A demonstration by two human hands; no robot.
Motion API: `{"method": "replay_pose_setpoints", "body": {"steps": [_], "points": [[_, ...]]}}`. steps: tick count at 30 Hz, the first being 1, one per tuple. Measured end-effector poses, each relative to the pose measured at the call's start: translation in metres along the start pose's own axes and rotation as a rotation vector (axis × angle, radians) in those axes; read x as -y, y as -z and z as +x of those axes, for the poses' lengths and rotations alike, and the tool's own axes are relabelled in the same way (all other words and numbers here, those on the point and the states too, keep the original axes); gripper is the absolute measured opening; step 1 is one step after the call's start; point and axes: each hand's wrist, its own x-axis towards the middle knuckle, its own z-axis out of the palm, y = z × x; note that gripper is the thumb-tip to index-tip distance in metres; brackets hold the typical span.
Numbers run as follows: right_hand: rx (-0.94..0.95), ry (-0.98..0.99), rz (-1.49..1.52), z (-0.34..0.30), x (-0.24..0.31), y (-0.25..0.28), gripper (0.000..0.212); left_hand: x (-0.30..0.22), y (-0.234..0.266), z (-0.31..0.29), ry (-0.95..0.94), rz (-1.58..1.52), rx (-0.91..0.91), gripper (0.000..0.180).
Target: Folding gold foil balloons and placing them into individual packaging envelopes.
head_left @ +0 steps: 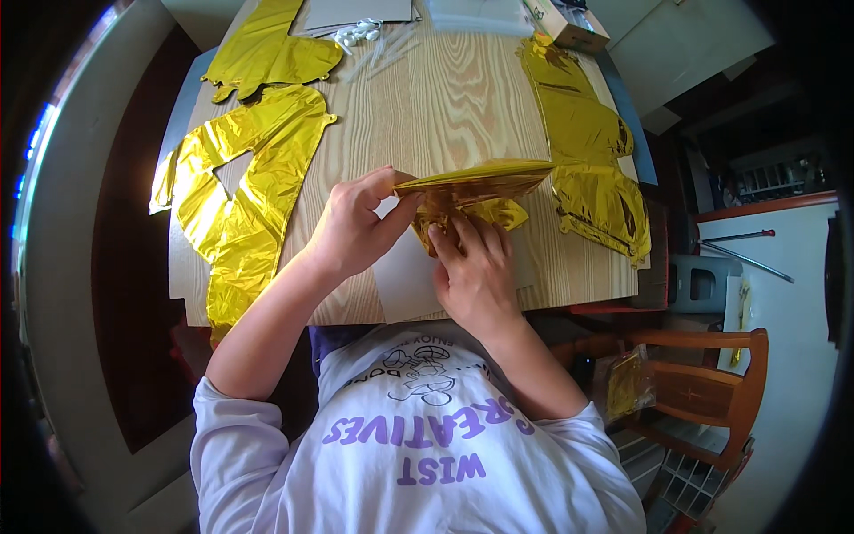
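Note:
My left hand (pixel 360 222) pinches the left corner of a folded gold foil balloon (pixel 485 178) between thumb and fingers, lifting that layer off the table. Beneath the raised layer, my right hand (pixel 476 276) lies with its fingers apart, pressing on the lower foil; some fingertips are hidden by the fold. A pale grey card sheet (pixel 405 285) lies under the foil at the table's near edge. Left of my left hand, a flat gold foil balloon with a triangular hole (pixel 258 191) is spread out.
Another gold foil balloon (pixel 276 53) lies far left, and more gold foil (pixel 600 205) covers the right side. White clips (pixel 360 33), clear straws (pixel 382 58), clear plastic sheets (pixel 480 16) and a cardboard box (pixel 569 25) stand at the back. A wooden chair (pixel 703 387) is right.

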Motion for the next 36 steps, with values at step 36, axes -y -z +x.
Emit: {"method": "replay_pose_setpoints", "body": {"steps": [36], "points": [[-0.1, -0.053, 0.061, 0.012, -0.035, 0.002, 0.036, 0.003, -0.009, -0.006, 0.003, 0.017, -0.09, 0.009]]}}
